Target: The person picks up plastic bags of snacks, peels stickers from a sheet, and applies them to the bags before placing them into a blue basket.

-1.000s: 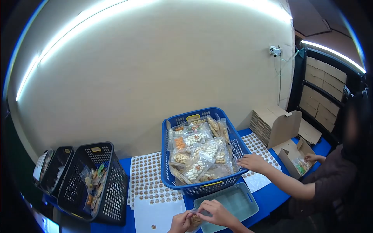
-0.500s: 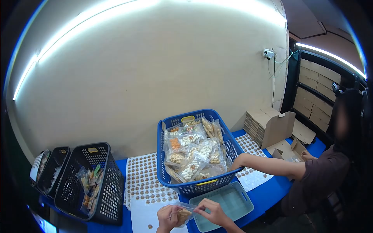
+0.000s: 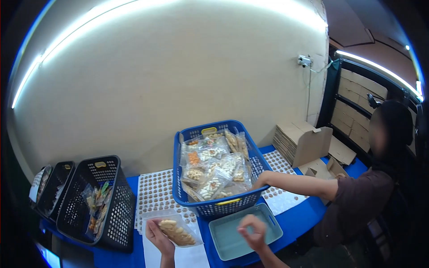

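My left hand (image 3: 161, 237) holds a clear plastic bag (image 3: 179, 232) of pale, finger-shaped snacks, its flat side turned up, above a white sheet (image 3: 190, 257). Over the green plastic tray (image 3: 222, 252), my right hand (image 3: 254, 232) is raised with curled fingers, apart from the bag. It is slightly blurred, and whatever its fingertips may hold is too small to make out. Behind the tray stands a blue basket (image 3: 229, 208) filled with clear bags of snacks (image 3: 210, 190).
Sheets of round stickers (image 3: 154, 190) lie on the blue table (image 3: 292, 225). Dark baskets (image 3: 123, 214) stand at left. At right, a co-worker (image 3: 357, 201) reaches one arm into the blue basket. Folded cardboard boxes (image 3: 286, 145) are stacked by the wall.
My hands have separated. The left carried the bag leftward and up, tipping its face upward; the right let go of the bag's edge and moved right. The camera view shifted slightly.
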`<state>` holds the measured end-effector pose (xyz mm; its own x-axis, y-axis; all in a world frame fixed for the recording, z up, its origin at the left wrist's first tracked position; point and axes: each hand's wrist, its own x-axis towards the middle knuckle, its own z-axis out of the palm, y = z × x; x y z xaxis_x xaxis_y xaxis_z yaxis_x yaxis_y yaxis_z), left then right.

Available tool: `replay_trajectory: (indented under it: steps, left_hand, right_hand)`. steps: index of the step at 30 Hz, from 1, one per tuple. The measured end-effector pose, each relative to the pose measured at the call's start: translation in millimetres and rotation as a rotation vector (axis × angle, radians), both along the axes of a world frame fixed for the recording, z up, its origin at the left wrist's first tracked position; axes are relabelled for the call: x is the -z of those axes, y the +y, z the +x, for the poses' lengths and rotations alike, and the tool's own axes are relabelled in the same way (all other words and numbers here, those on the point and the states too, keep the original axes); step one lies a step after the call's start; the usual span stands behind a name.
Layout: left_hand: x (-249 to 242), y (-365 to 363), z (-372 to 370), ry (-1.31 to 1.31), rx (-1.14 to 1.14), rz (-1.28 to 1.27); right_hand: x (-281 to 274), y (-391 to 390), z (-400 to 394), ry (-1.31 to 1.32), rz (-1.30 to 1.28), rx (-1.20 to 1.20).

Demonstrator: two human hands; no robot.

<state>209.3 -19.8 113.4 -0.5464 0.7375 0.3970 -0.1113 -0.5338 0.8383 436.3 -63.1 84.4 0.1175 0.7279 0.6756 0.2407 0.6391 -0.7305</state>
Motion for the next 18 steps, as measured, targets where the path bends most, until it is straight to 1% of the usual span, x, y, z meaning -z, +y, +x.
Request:
replay_trajectory:
  steps: [1,2,4,5,6,7,9,10,12,14,15,16,18]
  left_hand:
    - [8.6,-1.0,5.9,0.063,0.032,-0.012]
    - [28.4,1.8,8.1,0.097,0.057,-0.034]
    - [43.1,0.0,18.5,0.284,0.018,-0.085]
    - [49.7,-1.6,24.0,0.237,0.038,-0.081]
    - [59.2,-2.7,26.1,0.187,0.053,-0.074]
    - [79.8,-1.7,17.3,0.131,0.184,-0.079]
    - [77.0,-1.1,15.6,0.2,0.224,-0.115]
    - [77.8,-5.0,14.3,0.234,0.244,-0.146]
    - [81.2,-11.0,14.0,0.2,0.367,-0.185]
    - [85.6,-13.7,16.2,0.163,0.489,-0.211]
    - [92.2,-16.5,18.0,0.165,0.654,-0.301]
    - [99.3,-21.2,27.6,0.197,0.768,-0.269]
    - [110.4,-34.7,52.0,0.342,0.802,-0.263]
  right_hand:
    - [14.2,8.5,-9.4,0.142,-0.193,-0.23]
    - [33.9,16.5,-22.3,0.288,-0.379,-0.463]
    - [83.0,16.9,-56.2,0.584,-0.601,-0.745]
    - [102.9,6.4,-74.3,0.529,-0.629,-0.639]
    - [109.0,-0.1,-85.2,0.472,-0.654,-0.537]
    - [114.0,2.2,-85.3,0.486,-0.667,-0.562]
    - [112.6,-0.9,-81.2,0.519,-0.719,-0.609]
    - [111.7,-2.8,-75.4,0.53,-0.693,-0.532]
    - [90.0,2.7,-56.4,0.543,-0.631,-0.38]
    - [61.5,4.5,-39.9,0.267,-0.432,-0.054]
    - [52.4,3.2,-36.7,0.129,-0.324,0.106]
    - [52.2,1.5,-40.8,0.062,-0.278,0.138]
    - [54.5,-6.4,-55.3,-0.074,-0.194,0.203]
